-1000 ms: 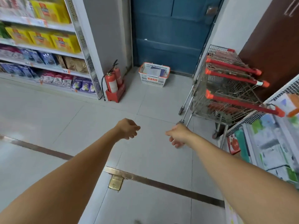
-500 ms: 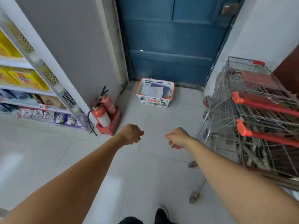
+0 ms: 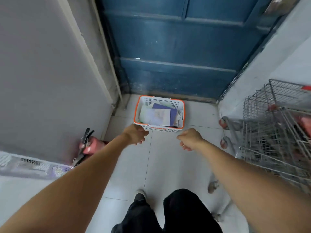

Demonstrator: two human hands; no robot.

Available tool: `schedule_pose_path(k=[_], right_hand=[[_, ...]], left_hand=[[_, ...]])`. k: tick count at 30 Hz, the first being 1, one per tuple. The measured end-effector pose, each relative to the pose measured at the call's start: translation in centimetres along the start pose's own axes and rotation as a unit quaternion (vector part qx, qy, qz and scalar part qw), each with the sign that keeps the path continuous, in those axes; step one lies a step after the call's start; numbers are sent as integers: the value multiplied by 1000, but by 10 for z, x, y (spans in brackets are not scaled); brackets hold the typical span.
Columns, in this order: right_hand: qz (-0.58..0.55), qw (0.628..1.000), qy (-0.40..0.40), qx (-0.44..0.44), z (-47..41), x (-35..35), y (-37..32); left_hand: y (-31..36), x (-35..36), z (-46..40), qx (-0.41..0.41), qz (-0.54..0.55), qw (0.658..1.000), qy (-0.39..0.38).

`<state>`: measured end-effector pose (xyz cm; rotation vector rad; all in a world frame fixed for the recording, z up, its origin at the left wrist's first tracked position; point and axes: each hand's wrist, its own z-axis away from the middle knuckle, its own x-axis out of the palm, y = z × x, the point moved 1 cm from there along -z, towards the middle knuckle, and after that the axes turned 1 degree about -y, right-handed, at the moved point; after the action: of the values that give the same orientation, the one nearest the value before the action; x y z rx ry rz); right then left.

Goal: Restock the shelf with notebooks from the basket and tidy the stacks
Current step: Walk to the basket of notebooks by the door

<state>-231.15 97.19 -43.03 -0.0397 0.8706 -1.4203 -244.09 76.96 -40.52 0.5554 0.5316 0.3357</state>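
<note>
A white plastic basket (image 3: 183,113) with an orange rim stands on the tiled floor in front of a blue door. Inside it lie several notebooks (image 3: 157,116), a pale one on top of a dark purple one. My left hand (image 3: 135,136) reaches out just in front of the basket's near left corner, fingers loosely curled and holding nothing. My right hand (image 3: 190,138) hovers in front of the near right corner, also loosely curled and empty. Neither hand touches the basket.
Nested wire shopping carts (image 3: 276,132) with red handles crowd the right side. A red fire extinguisher (image 3: 89,147) stands at the left by a grey wall panel. The blue door (image 3: 176,47) closes off the far end. My dark-trousered legs (image 3: 168,214) show at the bottom.
I have walked toward the basket, which now lies just beyond my hands. The shelves have slid out of view on the left and the carts are closer on the right.
</note>
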Motion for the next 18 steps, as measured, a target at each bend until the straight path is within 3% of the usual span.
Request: schedule_pose_path(k=[3, 8, 14, 18], right_hand=[[-13, 999, 4, 37, -82, -31, -28], [-7, 997, -3, 72, -261, -57, -57], [103, 989, -26, 108, -474, -35, -46], [72, 985, 11, 156, -589, -19, -13]], left_hand=[[46, -25, -81, -16, 3, 999, -28], [83, -51, -248, -18, -43, 999, 15], [44, -65, -461, -85, -58, 994, 42], [-14, -63, -586, -123, -100, 982, 100]])
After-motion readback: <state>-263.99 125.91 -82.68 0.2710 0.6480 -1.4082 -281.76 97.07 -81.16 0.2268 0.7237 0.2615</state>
